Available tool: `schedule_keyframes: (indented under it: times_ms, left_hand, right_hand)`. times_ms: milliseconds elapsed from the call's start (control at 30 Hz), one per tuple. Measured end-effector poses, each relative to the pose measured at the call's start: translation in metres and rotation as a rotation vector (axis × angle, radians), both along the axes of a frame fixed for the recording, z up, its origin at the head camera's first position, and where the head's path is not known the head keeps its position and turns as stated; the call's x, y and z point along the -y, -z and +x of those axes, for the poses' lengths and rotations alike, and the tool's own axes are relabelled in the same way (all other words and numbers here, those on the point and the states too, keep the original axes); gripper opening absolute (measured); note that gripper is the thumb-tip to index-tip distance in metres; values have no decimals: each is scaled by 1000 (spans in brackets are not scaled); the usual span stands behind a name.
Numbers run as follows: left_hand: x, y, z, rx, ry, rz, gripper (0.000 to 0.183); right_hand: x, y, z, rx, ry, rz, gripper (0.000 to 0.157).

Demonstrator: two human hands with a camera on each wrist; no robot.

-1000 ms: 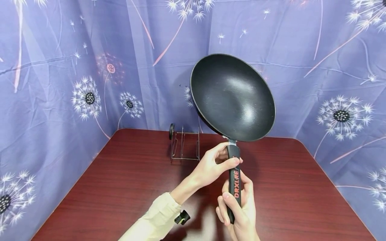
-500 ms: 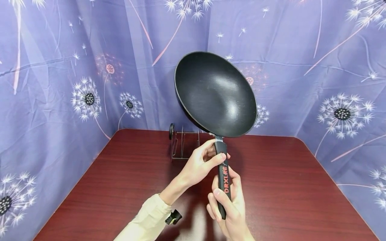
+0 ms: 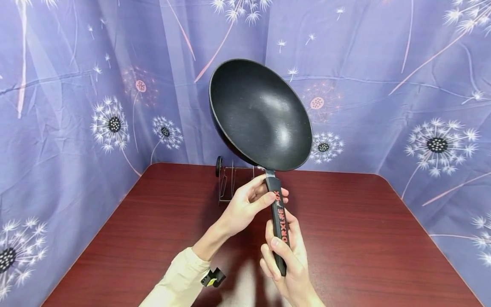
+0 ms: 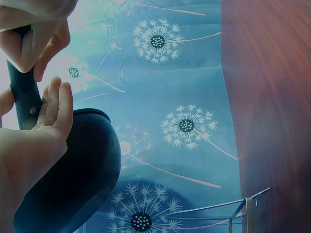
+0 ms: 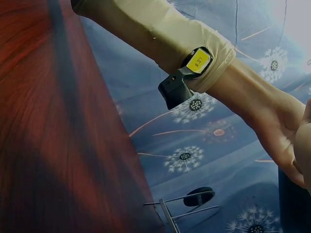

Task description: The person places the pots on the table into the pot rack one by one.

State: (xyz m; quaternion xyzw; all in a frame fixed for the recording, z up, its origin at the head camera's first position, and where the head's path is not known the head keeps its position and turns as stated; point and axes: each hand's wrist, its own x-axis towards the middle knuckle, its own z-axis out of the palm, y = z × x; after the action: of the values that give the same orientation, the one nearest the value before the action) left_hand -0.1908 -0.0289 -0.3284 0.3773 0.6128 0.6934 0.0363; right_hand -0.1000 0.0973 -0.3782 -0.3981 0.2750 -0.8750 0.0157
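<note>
A black frying pan is held up over the table, tilted so its glossy inside faces the head camera. My left hand grips the upper part of its black handle, thumb across the front near the metal neck. Lower down, my right hand holds the same handle, with the thumb along its face beside red lettering. The left wrist view shows the pan's dark outer side and left fingers against the handle. In the right wrist view the pan is mostly out of frame.
A wire rack with a black round part stands toward the back of the reddish-brown table, partly hidden behind the pan and left hand. A blue dandelion-print curtain hangs behind the table and at both sides.
Both hands have carried the pan leftward and slightly up. The pan and left hand now cover more of the wire rack. Both grips on the handle look the same.
</note>
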Motion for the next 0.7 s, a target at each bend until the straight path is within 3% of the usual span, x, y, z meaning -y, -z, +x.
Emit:
schedule_keyframes:
  times_ms: [267,700]
  left_hand:
    - [6,-7,9,127,-43,56,38]
    - [21,-22,21,158,-236,-22,28]
  right_hand:
    - [6,-2,-3,-20,-67,-16,62]
    - [14,4,-12,7,-156,-4,58]
